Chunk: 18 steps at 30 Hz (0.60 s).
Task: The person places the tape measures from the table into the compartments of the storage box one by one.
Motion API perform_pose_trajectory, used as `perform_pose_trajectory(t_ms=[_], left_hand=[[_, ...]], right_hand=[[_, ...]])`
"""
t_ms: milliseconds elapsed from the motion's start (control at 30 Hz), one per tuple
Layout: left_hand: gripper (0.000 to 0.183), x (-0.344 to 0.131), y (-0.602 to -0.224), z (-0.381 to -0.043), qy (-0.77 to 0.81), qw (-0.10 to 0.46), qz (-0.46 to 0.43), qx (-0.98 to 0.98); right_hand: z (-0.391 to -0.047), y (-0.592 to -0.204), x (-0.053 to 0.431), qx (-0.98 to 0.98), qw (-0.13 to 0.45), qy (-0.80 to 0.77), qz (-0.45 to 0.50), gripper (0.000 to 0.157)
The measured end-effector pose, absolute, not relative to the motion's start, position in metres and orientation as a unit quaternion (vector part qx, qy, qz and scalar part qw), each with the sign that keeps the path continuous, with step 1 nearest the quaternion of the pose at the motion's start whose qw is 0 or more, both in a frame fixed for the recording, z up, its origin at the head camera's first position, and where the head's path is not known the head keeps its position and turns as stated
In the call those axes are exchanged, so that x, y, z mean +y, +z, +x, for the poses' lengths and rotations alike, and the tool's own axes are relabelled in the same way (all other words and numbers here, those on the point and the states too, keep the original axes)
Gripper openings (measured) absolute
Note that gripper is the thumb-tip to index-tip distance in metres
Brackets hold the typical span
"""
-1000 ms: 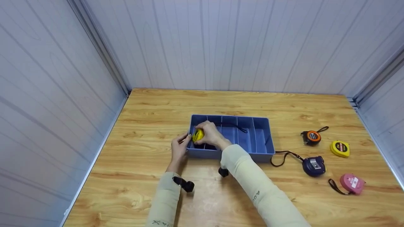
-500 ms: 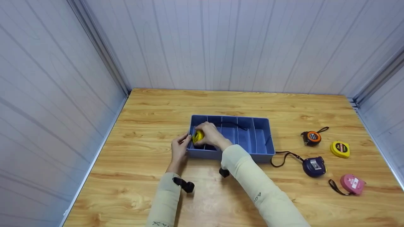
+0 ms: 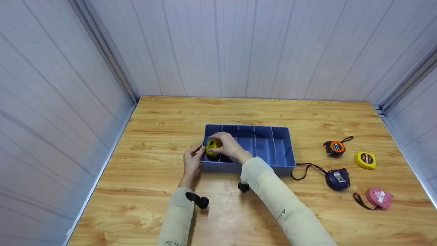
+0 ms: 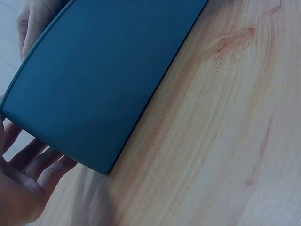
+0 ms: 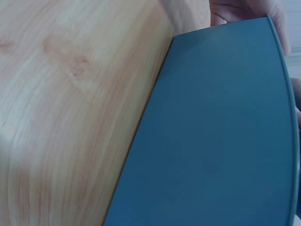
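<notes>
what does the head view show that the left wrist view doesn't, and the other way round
Head view only: the yellow tape measure in the right hand, the tray's compartments, and four more tape measures: orange-and-black, second yellow, dark blue, pink.
Left wrist view only: the left hand's lower fingers, close up beside the tray's end.
Both: the blue tray's outer front wall, parts of both hands, the wooden table.

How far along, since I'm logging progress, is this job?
Apparently one done: a black strap lies in the tray, its other end hidden. In hand: a yellow tape measure, in the right grip at the leftmost compartment. Probably left, on the table: orange tape, second yellow tape, blue tape, pink tape.
</notes>
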State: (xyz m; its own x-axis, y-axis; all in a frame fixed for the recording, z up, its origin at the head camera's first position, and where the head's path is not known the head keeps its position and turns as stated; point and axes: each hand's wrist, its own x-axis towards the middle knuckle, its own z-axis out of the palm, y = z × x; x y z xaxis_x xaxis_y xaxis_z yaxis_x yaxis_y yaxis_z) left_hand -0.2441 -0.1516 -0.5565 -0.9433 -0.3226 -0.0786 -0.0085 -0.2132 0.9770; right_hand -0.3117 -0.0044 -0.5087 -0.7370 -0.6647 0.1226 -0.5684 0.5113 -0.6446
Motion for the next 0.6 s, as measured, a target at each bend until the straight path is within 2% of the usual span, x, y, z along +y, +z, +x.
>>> perform_pose_trajectory(t_ms=[267,467,600], left_hand=[[0.032,-0.151,-0.556,-0.244,-0.761,0.104,0.136,-0.626],[0.032,-0.151,-0.555,-0.244,-0.750,0.109,0.140,-0.637],[0.035,-0.154,-0.570,-0.250,-0.756,0.119,0.126,-0.631]], right_hand=[[-0.309,-0.504,0.002,0.868,0.075,-0.349,-0.345,0.047],[-0.305,-0.497,0.009,0.867,0.057,-0.348,-0.352,0.046],[-0.301,-0.494,0.013,0.866,0.059,-0.353,-0.349,0.045]])
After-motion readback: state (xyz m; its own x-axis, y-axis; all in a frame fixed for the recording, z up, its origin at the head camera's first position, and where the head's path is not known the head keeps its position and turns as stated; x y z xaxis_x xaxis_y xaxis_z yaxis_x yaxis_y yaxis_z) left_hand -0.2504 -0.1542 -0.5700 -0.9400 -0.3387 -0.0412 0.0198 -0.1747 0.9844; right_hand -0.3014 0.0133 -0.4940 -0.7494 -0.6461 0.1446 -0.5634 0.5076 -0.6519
